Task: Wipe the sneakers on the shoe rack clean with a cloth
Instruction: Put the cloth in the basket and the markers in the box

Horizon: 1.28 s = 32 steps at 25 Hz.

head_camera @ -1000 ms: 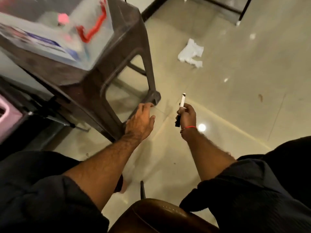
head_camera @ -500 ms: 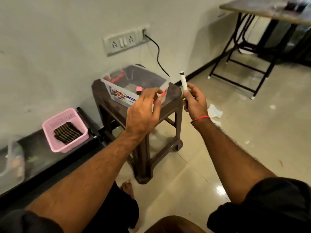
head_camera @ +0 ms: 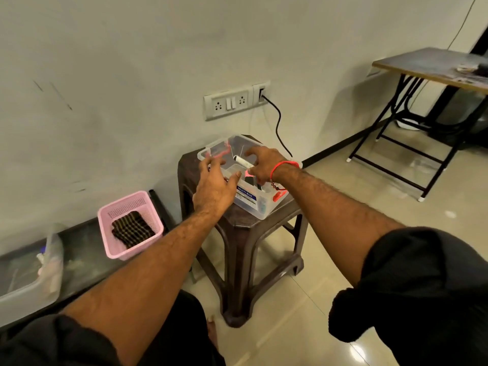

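A white marker (head_camera: 244,162) is held by the right hand (head_camera: 264,165) over a clear box (head_camera: 253,204) on a stool (head_camera: 237,233); the left hand (head_camera: 215,184) is spread beside it.

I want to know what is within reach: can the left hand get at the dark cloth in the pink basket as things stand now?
Probably yes. The left hand holds nothing and hovers over the clear box; the dark striped cloth lies uncovered in the open pink basket, lower on that side, nothing between.
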{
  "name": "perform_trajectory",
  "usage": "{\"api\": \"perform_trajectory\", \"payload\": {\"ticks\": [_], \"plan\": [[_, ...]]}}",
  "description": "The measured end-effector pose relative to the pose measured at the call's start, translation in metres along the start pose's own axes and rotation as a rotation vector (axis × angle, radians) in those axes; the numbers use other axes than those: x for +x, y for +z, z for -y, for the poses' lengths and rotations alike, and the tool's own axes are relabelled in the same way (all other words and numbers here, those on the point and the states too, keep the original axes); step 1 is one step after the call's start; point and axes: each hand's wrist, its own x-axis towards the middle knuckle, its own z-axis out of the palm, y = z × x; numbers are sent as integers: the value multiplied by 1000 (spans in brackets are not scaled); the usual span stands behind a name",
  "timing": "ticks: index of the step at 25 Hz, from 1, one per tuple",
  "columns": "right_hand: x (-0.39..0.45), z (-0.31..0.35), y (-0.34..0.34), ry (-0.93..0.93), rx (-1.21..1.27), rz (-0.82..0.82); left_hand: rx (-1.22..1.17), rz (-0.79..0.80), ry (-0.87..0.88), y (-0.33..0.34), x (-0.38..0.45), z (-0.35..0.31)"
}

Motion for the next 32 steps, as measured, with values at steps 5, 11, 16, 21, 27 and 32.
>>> {"api": "perform_trajectory", "payload": {"ticks": [5,11,16,21,27,32], "plan": [[25,17,25,78,-1,91,-11,-3,-8,3,5,11],[29,15,34,145,77,100,-2,2,-23,-1,5,12],[26,7,25,139,71,-3,-18,6,-34,1,4,11],[9,-12,2,51,130,-342,-30,12,-37,1,3,10],[-21,-41,11,220,241,-495,-302,10,-231,8,-1,7],[-22,-40,16,357,359,-483,-572,168,-439,7,-8,6]]}}
